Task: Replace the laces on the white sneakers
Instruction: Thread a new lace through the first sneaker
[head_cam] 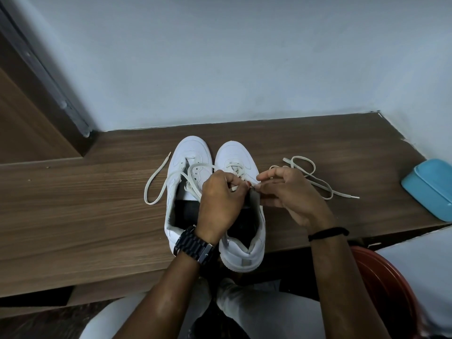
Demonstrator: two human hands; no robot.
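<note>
My left hand (pixel 220 194) and right hand (pixel 291 192) meet over the right sneaker (pixel 241 216), which stands just beside the left sneaker (pixel 186 182) on the wooden table (pixel 85 216), heels toward me; each hand has its fingers curled, pinching the cream lace (pixel 238 171) at the eyelets. That lace's loose end (pixel 315 182) trails right toward a blue box (pixel 430 189). Another lace (pixel 156 182) loops off the left sneaker, and beyond stands the pale wall (pixel 220 69).
</note>
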